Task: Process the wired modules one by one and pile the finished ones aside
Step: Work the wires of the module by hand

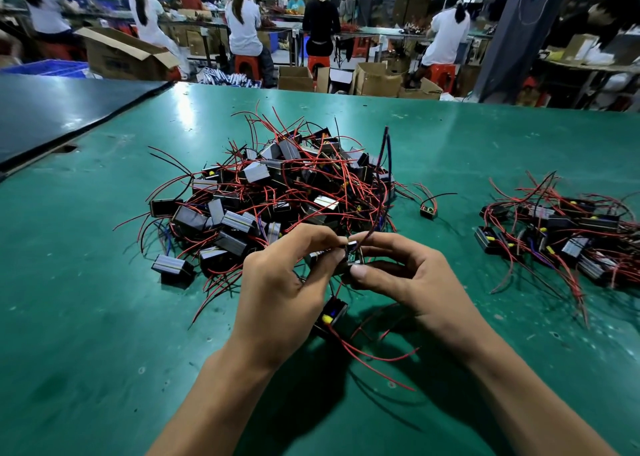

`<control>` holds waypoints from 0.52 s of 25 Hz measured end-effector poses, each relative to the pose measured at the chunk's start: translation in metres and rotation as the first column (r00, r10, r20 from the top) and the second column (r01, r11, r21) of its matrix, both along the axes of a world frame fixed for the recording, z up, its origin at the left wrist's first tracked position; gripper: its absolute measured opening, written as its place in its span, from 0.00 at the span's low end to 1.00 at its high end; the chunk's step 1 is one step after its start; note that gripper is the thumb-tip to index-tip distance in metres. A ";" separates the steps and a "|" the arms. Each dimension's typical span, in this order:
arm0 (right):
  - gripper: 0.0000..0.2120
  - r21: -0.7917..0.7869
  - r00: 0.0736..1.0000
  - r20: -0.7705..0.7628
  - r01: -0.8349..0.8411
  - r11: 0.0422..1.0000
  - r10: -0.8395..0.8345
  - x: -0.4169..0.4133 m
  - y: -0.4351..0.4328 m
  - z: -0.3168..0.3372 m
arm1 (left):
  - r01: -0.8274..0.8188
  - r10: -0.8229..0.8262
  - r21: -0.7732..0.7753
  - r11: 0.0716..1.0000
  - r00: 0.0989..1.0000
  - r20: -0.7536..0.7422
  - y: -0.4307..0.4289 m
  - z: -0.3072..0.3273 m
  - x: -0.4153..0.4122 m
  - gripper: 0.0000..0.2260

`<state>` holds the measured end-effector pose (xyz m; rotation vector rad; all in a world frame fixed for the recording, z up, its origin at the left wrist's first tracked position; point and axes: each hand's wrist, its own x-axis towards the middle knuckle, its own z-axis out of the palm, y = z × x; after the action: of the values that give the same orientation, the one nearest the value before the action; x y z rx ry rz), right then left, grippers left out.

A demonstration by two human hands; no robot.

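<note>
Wired module [353,253] sits between both your hands, held up just above the green counter [86,300] and right in front of the big heap [277,192] of black modules tangled in red leads. Your left hand [277,282] has its grip pinching the module's left side with thumb and forefinger. Your right hand [408,279] pinches it from the other side, thumb underneath and forefinger curled over the top. Below your hands a second module [332,312] with a yellow part lies on the counter, its red wires trailing toward you. A lone module [428,210] rests just right of the heap, apart from it. Well off to your right lies the smaller pile [561,234] of modules, spread lower and flatter than the heap. Beyond the counter's far edge, workers [244,23] in white sit on red stools with their backs to you.
</note>
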<state>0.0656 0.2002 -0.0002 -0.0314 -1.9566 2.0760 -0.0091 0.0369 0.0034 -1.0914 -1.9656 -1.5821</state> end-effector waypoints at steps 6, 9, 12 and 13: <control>0.18 -0.037 0.999 -0.035 -0.006 0.999 0.004 0.000 -0.001 0.001 | 0.016 -0.025 0.062 0.998 0.989 0.148 0.002 0.002 0.004 0.08; 0.16 -0.027 0.998 -0.053 -0.021 0.999 0.019 0.000 0.000 0.001 | 0.108 -0.139 0.092 0.990 0.868 0.477 -0.002 0.007 0.000 0.10; 0.16 0.014 0.998 -0.059 -0.037 0.999 0.038 0.001 0.001 0.002 | 0.192 -0.216 0.109 0.975 0.732 0.647 -0.007 0.011 -0.005 0.08; 0.16 0.011 0.997 -0.064 -0.046 0.999 0.047 0.001 0.000 0.003 | 0.218 -0.247 0.131 0.967 0.689 0.682 -0.008 0.012 -0.006 0.07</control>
<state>0.0669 0.2007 0.0032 0.0823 -1.9476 2.0695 -0.0152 0.0293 0.0150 -0.8048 -2.2816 -2.4402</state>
